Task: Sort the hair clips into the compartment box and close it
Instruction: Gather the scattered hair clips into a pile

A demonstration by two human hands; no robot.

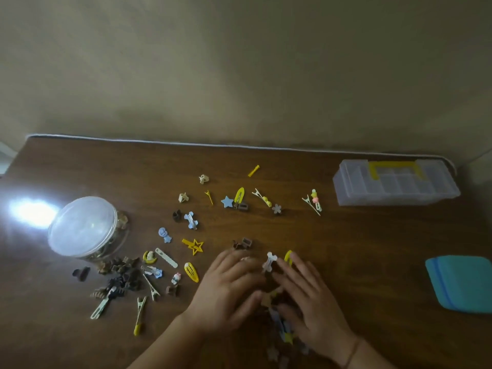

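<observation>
Right hand [306,296] and left hand [229,286] flat, fingers straight, grasping nothing, over clip pile [279,323]; risk: sweep scatters clips off table [372,249] edge; compartment box [394,182] closed, well apart.

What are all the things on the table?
table: one, dark brown wood, under everything.
compartment box: one, clear with a yellow handle, lid shut, far right corner.
round tub: one, clear with a pale lid, left side, brown clips inside.
hair clips: many, too many to count; yellow, blue, brown, cream; scattered across the middle.
brown clip pile: one heap, brown, just in front of the tub.
yellow star clip: one, yellow, centre.
teal pad: one, teal, right edge.
left hand: one, fingers spread flat over clips, near edge.
right hand: one, fingers flat over clips beside it; no grip that I can see.
</observation>
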